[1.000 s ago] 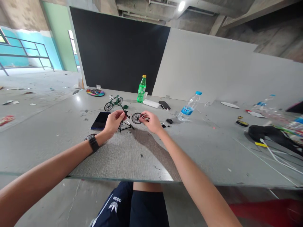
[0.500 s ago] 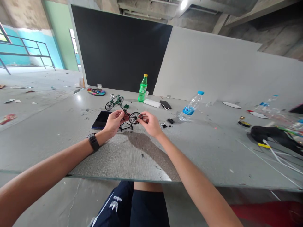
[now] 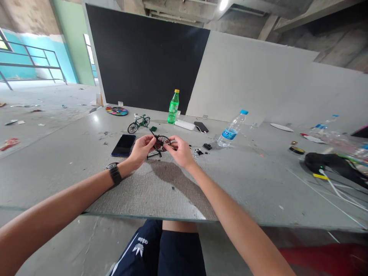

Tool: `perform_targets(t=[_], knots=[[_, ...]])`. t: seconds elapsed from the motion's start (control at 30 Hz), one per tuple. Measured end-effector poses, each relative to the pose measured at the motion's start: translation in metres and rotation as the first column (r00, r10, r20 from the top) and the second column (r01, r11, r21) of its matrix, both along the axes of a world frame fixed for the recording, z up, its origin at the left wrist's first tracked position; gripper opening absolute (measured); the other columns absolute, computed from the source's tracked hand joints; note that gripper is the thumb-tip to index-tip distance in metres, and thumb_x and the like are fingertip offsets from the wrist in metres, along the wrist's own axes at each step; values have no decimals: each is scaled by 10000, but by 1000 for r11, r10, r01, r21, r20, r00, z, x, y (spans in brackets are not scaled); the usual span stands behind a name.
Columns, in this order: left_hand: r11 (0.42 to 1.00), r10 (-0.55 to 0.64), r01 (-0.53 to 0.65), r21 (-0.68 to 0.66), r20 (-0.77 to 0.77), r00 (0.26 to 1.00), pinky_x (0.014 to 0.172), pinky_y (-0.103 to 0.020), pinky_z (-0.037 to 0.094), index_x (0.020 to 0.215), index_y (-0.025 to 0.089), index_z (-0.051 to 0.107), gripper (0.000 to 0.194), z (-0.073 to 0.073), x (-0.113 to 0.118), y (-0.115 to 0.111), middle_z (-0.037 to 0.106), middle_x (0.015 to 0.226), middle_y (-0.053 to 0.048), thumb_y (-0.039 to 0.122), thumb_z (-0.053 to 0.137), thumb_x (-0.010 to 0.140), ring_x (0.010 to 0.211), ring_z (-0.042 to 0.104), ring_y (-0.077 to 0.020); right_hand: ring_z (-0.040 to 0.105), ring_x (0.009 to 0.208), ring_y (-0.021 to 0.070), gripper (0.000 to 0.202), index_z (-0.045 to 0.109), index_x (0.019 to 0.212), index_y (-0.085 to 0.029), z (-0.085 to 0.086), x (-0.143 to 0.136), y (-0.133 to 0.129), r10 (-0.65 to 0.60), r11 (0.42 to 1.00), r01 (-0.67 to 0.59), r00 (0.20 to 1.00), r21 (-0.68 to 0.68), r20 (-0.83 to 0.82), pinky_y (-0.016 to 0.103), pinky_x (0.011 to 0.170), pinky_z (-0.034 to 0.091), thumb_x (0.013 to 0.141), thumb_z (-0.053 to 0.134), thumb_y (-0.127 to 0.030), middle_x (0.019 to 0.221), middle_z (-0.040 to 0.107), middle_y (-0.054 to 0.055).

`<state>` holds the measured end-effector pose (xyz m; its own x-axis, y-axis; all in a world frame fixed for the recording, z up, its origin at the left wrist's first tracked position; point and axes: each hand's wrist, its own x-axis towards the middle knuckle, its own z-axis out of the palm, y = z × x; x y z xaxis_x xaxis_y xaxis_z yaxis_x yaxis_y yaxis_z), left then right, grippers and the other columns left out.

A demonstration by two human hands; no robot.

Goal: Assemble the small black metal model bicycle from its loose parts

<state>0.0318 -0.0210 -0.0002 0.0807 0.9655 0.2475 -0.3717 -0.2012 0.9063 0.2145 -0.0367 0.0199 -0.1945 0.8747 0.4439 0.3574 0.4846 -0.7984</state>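
A small black spoked wheel (image 3: pixel 162 142) is pinched at its right side between the thumb and fingers of my right hand (image 3: pixel 181 151). Close beside it, my left hand (image 3: pixel 143 148) grips a black model bicycle frame, mostly covered by my fingers. Thin black bars (image 3: pixel 154 155) show below the wheel. Wheel and frame overlap from here; whether they are joined I cannot tell. A finished-looking green model bicycle (image 3: pixel 139 123) stands beyond my left hand, with a small green piece (image 3: pixel 153 129) to its right.
A dark phone (image 3: pixel 123 145) lies left of my hands. Small black parts (image 3: pixel 199 152) and a black block (image 3: pixel 207 146) lie to the right. Farther back stand a green bottle (image 3: pixel 173 108), a white power bank (image 3: pixel 184 125) and a water bottle (image 3: pixel 232 129).
The wheel has shifted slightly left, toward the frame, and my two hands are closer together. My left hand has moved a little to the right.
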Motion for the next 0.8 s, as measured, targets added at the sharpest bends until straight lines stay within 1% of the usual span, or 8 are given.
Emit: perform_targets(t=[0.13,0.23,0.37,0.43,0.53,0.67,0.8], knots=[[997,-48,51,52,-63,997,816,-295,548,998,137,679,294,-1,0,-1,738,927,-57,332,781,802,830,679,-144,652,662,170,252,564,950,-216,-2,-3,-1,7,1000,-7,1000,-5,-3,293,626,478,860,684,-418,711,684,-3],[994,-72,79,80,-92,993,827,-293,543,969,124,678,307,-1,-1,-2,742,942,-62,319,810,772,839,683,-145,626,633,159,264,565,952,-214,-2,-4,-2,11,1000,-11,1000,-8,-4,284,600,457,865,680,-435,670,651,-19],[995,-96,97,16,-28,995,830,-295,550,934,136,648,300,1,-2,-3,740,944,-50,314,819,764,840,692,-141,584,586,146,269,553,945,-221,-2,-4,-3,5,1000,-5,1000,-9,-8,281,568,429,869,673,-449,632,624,-35],[994,-107,107,-7,-8,994,819,-281,551,931,137,645,302,1,-1,-3,739,949,-49,305,826,756,843,696,-137,585,588,149,267,550,942,-226,-2,-4,-4,1,1000,-1,1000,-7,-9,287,572,436,870,670,-454,629,622,-37],[994,-104,103,-19,-16,994,796,-268,553,923,137,642,292,0,-1,-4,735,942,-47,304,818,762,839,701,-137,604,607,159,259,552,941,-235,-2,-4,-4,-10,1000,10,1000,-11,-5,297,594,458,868,666,-455,638,630,-35],[996,-93,92,-14,-37,995,822,-291,563,925,139,630,273,-1,-1,-3,735,943,-50,296,801,781,849,709,-146,612,612,165,241,562,946,-233,-1,-3,-3,-27,1000,27,1000,-13,5,303,603,465,868,662,-438,646,644,-29],[995,-100,100,-18,-30,995,816,-283,562,933,136,634,273,-2,-1,-1,734,942,-51,290,801,782,850,710,-142,609,609,163,232,566,953,-231,-1,-2,-3,-30,1000,30,999,-9,11,304,608,467,870,659,-426,652,654,-26]])
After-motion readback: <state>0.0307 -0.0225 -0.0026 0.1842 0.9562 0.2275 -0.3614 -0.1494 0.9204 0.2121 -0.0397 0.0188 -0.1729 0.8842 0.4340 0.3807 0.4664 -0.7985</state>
